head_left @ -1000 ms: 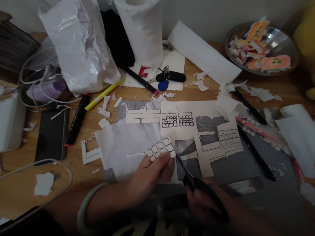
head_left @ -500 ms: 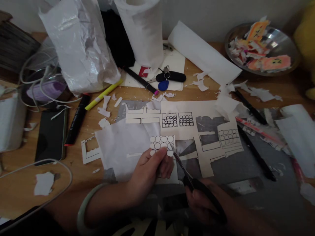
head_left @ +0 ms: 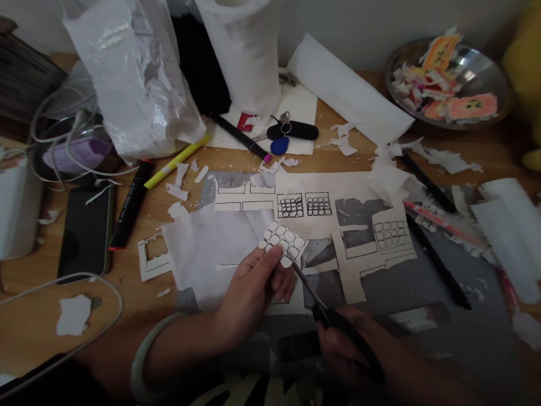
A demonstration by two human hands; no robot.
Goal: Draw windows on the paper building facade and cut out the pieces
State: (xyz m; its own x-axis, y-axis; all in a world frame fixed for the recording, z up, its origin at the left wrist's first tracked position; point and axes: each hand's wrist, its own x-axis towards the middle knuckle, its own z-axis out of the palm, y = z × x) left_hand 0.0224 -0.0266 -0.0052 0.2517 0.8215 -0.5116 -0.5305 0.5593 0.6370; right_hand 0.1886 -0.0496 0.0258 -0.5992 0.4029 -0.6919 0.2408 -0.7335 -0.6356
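Note:
Between the thumb and fingers of my left hand point(head_left: 257, 282) is a small white paper cutout point(head_left: 291, 232) drawn with rows of black circles, tilted with its right end lower. My right hand point(head_left: 350, 338) grips black-handled scissors point(head_left: 323, 310). Their blade tips meet the cutout's lower edge, close to my left thumb; how far the blades are apart is hard to see. Under my hands lie a sheet with drawn boxes and cut-out gaps point(head_left: 310, 183) and a plain white sheet point(head_left: 194, 248), both over a grey mat point(head_left: 460, 349).
Left are a phone point(head_left: 84, 231), a black marker point(head_left: 132, 206), a yellow pen point(head_left: 177, 162) and a white cable point(head_left: 120, 293). Behind stand a paper roll point(head_left: 243, 62), keys point(head_left: 287, 131) and a plastic bag point(head_left: 135, 79). A steel bowl point(head_left: 490, 73) holds coloured scraps. Black pens point(head_left: 442, 265) lie right.
The circle-patterned cutout has turned clockwise in my left hand, from level to tilted. The scissor tips have shifted from its right edge to its lower edge. The view has moved slightly.

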